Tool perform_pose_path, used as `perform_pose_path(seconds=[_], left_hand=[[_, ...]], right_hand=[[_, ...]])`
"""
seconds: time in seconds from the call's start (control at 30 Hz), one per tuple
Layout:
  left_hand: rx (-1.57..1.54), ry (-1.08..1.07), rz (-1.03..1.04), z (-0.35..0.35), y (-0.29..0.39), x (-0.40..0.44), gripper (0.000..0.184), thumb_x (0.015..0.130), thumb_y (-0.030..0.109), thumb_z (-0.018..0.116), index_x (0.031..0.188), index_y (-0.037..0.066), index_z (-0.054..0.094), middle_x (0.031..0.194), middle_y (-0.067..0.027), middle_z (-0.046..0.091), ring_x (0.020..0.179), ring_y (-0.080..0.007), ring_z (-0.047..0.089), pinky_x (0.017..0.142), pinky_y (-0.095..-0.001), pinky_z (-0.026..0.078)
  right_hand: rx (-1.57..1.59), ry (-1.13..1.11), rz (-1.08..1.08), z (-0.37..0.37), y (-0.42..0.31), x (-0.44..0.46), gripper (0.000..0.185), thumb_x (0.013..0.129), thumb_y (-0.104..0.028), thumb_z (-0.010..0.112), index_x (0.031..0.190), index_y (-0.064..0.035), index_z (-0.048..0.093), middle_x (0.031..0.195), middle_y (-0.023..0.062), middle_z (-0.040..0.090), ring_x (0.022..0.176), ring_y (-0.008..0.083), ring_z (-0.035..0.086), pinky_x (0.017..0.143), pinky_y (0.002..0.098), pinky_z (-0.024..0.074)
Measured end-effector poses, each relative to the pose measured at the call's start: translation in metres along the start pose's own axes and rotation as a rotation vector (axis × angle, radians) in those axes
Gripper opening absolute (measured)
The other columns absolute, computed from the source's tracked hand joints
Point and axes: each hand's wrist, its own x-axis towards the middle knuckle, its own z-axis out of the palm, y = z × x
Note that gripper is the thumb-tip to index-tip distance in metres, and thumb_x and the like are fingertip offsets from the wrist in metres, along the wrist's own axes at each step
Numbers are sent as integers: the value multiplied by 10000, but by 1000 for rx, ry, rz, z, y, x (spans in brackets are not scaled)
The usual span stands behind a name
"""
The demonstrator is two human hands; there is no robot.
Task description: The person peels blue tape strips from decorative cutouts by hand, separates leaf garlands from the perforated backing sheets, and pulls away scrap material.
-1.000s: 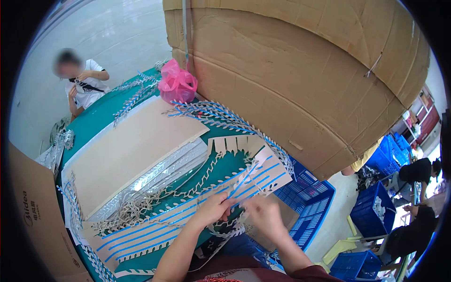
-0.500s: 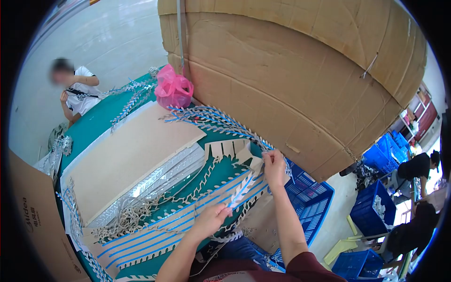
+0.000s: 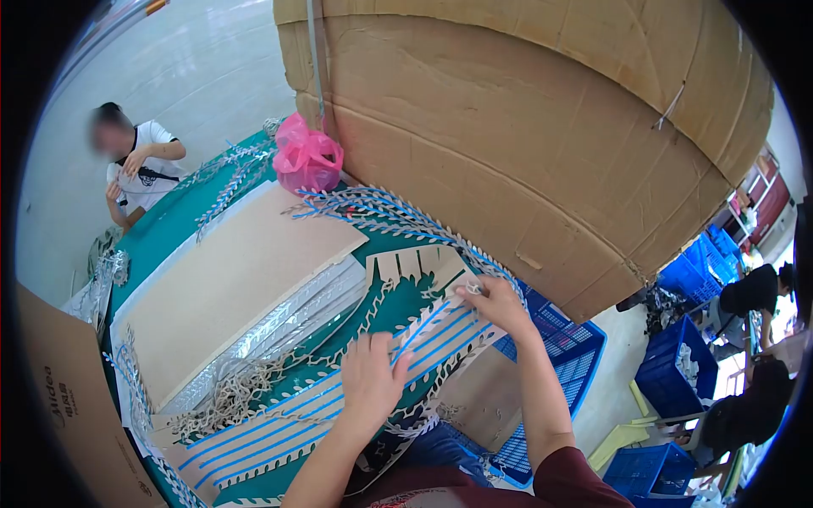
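Note:
A beige die-cut sheet with blue stripes and leaf-shaped edges (image 3: 279,432) lies slanted over the green tabletop. My left hand (image 3: 370,381) rests on it, fingers stretched and thumb apart. Between my hands a leaf-shaped strip with a blue line (image 3: 422,328) lies along the sheet's upper edge. At the sheet's right end, my right hand (image 3: 501,306) has its thumb and fingers closed on small leaf pieces, seemingly the end of that strip; the fingers partly hide it. Just above is a notched beige offcut (image 3: 411,262).
Tangled beige waste (image 3: 246,385), a large beige sheet (image 3: 254,271), bundled leaf strips (image 3: 381,207) and a pink plastic bag (image 3: 306,157) lie on the table. A tall cardboard box (image 3: 508,144) stands behind. A blue crate (image 3: 559,364) sits at right. A person (image 3: 148,161) works across the table.
The leaf strip held raised between my hands now lies down on the striped sheet. My left hand has opened and moved slightly up and left. My right hand has shifted slightly down.

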Motion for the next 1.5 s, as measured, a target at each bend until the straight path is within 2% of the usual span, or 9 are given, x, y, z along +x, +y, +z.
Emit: perform_pose_path(seconds=[0.1, 0.33, 0.5, 0.6, 0.7, 1.0, 1.1, 1.23, 1.5], left_hand=[[-151, -7, 76, 14, 8, 37, 303, 887, 345, 746, 1002, 72, 680, 1017, -91, 627, 1036, -299, 596, 812, -461, 444], [-406, -384, 25, 60, 18, 84, 306, 907, 331, 738, 953, 30, 704, 859, -133, 655, 739, -289, 628, 679, -403, 496], [-531, -378, -10, 79, 12, 78, 297, 897, 287, 740, 805, 28, 627, 778, -112, 662, 660, -290, 625, 602, -425, 473], [-849, -434, -298, 85, 16, 72, 270, 906, 228, 728, 803, 20, 589, 735, -115, 638, 612, -295, 597, 592, -409, 465], [-612, -529, -144, 81, 15, 74, 255, 935, 188, 706, 834, 0, 566, 762, -126, 626, 631, -235, 585, 593, -382, 456], [-257, -32, 297, 52, 44, 55, 122, 949, 81, 655, 858, 21, 601, 832, -191, 667, 699, -387, 625, 631, -451, 502], [-485, 63, 202, 27, 38, 49, 75, 938, 53, 664, 907, 7, 614, 834, -142, 675, 776, -310, 681, 656, -397, 516], [-699, 177, -105, 2, -5, 36, 92, 1009, 69, 614, 940, 12, 632, 771, -13, 621, 688, -56, 562, 584, -255, 436], [-857, 960, -288, -166, -78, -21, 102, 1050, 129, 571, 992, 50, 598, 813, -17, 590, 673, -56, 529, 599, -208, 440]], right_hand=[[-53, -61, -25, -6, -4, 0, 408, 896, -375, 763, 924, 29, 715, 699, 139, 625, 624, 230, 563, 610, 376, 452], [70, -76, -26, -16, -23, -8, 401, 914, -393, 741, 892, 6, 700, 706, 121, 611, 640, 214, 544, 606, 372, 441], [-52, -8, 13, -3, -8, -9, 471, 925, -466, 704, 876, 2, 707, 731, 149, 633, 657, 298, 608, 624, 419, 468], [-110, 27, -11, 1, -7, -10, 492, 921, -491, 700, 859, -2, 707, 750, 174, 645, 689, 359, 631, 634, 446, 476], [-134, 26, -6, -1, -15, -12, 490, 921, -486, 699, 838, -3, 699, 774, 177, 654, 715, 377, 641, 641, 453, 478], [-431, 299, 74, 44, 39, 0, 293, 919, -347, 681, 942, -57, 710, 954, 139, 716, 876, 349, 701, 813, 473, 500], [-513, 288, 147, 44, 38, 6, 272, 914, -349, 683, 973, -85, 712, 976, 126, 728, 911, 335, 713, 841, 495, 500], [-529, 271, 145, 52, 27, 6, 242, 913, -332, 679, 950, -94, 700, 973, 127, 732, 902, 330, 718, 825, 492, 515], [-620, 346, 104, 67, 44, 7, 207, 918, -291, 678, 915, -84, 679, 910, 133, 730, 874, 340, 715, 791, 500, 524]])
